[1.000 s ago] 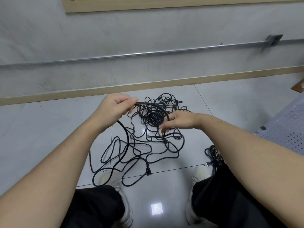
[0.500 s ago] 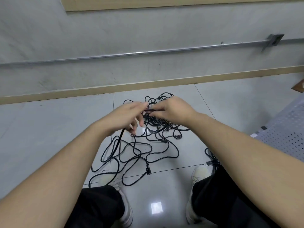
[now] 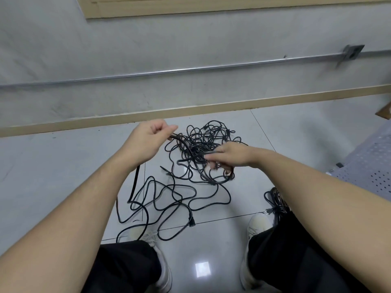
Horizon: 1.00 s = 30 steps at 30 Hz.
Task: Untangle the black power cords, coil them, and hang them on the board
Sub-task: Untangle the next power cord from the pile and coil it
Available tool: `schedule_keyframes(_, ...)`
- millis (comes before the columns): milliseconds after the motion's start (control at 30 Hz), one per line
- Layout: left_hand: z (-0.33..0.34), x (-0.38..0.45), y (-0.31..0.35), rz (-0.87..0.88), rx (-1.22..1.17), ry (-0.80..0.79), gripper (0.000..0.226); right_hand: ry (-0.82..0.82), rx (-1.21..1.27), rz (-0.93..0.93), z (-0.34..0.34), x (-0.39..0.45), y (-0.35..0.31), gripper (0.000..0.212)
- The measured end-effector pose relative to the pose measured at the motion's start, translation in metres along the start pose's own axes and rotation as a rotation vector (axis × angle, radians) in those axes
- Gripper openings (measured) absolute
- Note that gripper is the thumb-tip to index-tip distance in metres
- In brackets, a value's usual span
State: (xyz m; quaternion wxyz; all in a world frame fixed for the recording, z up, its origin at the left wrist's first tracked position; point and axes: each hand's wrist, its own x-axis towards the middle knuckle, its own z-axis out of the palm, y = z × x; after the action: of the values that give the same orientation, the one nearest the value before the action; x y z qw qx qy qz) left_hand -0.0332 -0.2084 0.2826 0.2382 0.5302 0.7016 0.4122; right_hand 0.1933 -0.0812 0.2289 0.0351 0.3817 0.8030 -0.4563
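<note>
A tangle of black power cords (image 3: 203, 142) lies on the pale tiled floor in front of my feet, with loose loops (image 3: 169, 199) trailing toward me. My left hand (image 3: 148, 142) is raised over the tangle's left side and pinches a cord that arcs rightward to my right hand. My right hand (image 3: 228, 155) hovers over the tangle's right side and holds that cord between curled fingers. A small coiled black cord (image 3: 277, 199) lies by my right shoe. A white perforated board (image 3: 368, 166) lies flat at the right edge.
The grey wall with a metal conduit (image 3: 190, 69) and a tan skirting board (image 3: 211, 107) runs just behind the tangle. My two white shoes (image 3: 256, 227) and black trouser legs fill the near floor. A brown object (image 3: 385, 112) peeks in at far right.
My hands came together over the tangle, then parted again. The left hand rose to the left and the right hand moved down to the right, drawing a length of cord between them.
</note>
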Motion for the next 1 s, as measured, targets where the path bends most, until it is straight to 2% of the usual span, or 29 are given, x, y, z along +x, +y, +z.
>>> schedule_keyframes(67,-0.002,0.001,-0.003,-0.013,0.110,-0.129,0.033,0.057,0.172,-0.050,-0.001,-0.003,-0.007,0.032)
schedule_keyframes(133,-0.002,0.003,-0.008,-0.041,0.321,-0.322,0.020,0.091,0.255,-0.080,-0.003,-0.006,-0.015,0.030)
schedule_keyframes(200,0.003,0.002,-0.013,-0.064,0.486,-0.488,0.019,0.122,0.267,-0.086,-0.004,-0.010,-0.022,0.044)
schedule_keyframes(267,0.010,-0.001,-0.017,-0.140,0.453,-0.574,0.023,0.177,0.174,-0.074,-0.006,-0.014,-0.030,0.062)
schedule_keyframes(333,0.014,-0.002,-0.020,-0.207,0.283,-0.577,0.023,0.207,0.055,-0.100,-0.008,-0.015,-0.032,0.063)
schedule_keyframes(467,0.013,0.009,-0.019,-0.222,-0.159,-0.305,0.027,0.035,-0.260,-0.114,-0.007,-0.009,-0.019,0.049)
schedule_keyframes(533,0.013,0.010,-0.013,-0.219,-0.273,-0.277,0.029,0.052,-0.492,-0.119,-0.003,-0.003,-0.012,0.041)
schedule_keyframes(567,0.015,0.008,-0.010,-0.208,-0.311,-0.287,0.029,0.151,-0.614,-0.136,-0.002,0.000,-0.012,0.034)
schedule_keyframes(633,0.017,0.005,-0.006,-0.183,-0.371,-0.288,0.028,0.481,-0.725,-0.202,-0.002,0.003,-0.017,0.022)
schedule_keyframes(700,0.015,0.003,-0.004,-0.166,-0.404,-0.261,0.027,0.823,-0.676,-0.207,-0.003,0.008,-0.020,0.020)
schedule_keyframes(733,0.014,0.003,-0.004,-0.159,-0.416,-0.252,0.027,0.926,-0.597,-0.168,-0.004,0.011,-0.020,0.025)
schedule_keyframes(767,0.013,0.002,-0.005,-0.154,-0.429,-0.247,0.027,0.954,-0.476,-0.106,-0.005,0.013,-0.018,0.033)
schedule_keyframes(833,0.010,0.001,-0.006,-0.146,-0.447,-0.244,0.028,0.802,-0.111,0.017,-0.005,0.015,-0.014,0.047)
schedule_keyframes(900,0.006,0.001,-0.009,-0.151,-0.422,-0.245,0.028,0.534,0.255,0.091,-0.002,0.012,-0.008,0.036)
schedule_keyframes(933,0.004,0.002,-0.010,-0.157,-0.386,-0.239,0.028,0.410,0.374,0.101,-0.002,0.009,-0.005,0.027)
schedule_keyframes(1000,0.000,0.004,-0.016,-0.172,-0.266,-0.182,0.025,0.259,0.510,0.028,-0.002,0.005,0.000,0.028)
